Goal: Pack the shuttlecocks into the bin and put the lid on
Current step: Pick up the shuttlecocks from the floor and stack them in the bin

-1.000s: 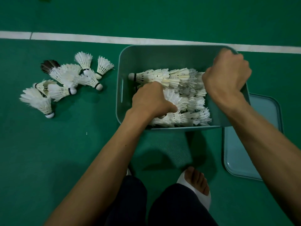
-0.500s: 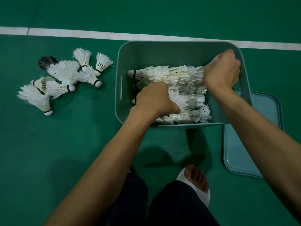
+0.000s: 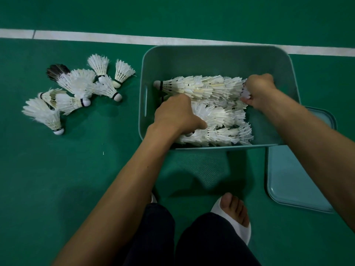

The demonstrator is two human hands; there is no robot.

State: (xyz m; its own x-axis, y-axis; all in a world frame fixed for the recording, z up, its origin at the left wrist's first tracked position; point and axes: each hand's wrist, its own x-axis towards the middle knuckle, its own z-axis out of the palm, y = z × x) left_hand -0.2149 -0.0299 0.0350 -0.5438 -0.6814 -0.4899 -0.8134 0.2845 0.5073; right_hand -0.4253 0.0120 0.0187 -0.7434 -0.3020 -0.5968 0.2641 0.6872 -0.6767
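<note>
A teal bin (image 3: 217, 56) stands on the green court floor, holding several rows of stacked white shuttlecocks (image 3: 203, 87). Inside the bin, my left hand (image 3: 176, 116) has its fingers curled down over the left end of a stacked row. At the row's right end, my right hand (image 3: 259, 91) grips the feathers. Several loose shuttlecocks (image 3: 80, 91) lie on the floor left of the bin, one with dark feathers (image 3: 56, 71). To the right of the bin the teal lid (image 3: 295, 173) lies flat, partly hidden by my right forearm.
A white court line (image 3: 115, 38) runs across the floor behind the bin. My legs in dark trousers and a foot in a white slipper (image 3: 234, 214) are at the bottom of the view, just in front of the bin.
My right hand has dropped from the bin's far right rim down into the bin onto the right end of the shuttlecock rows. My left hand stays on the left end.
</note>
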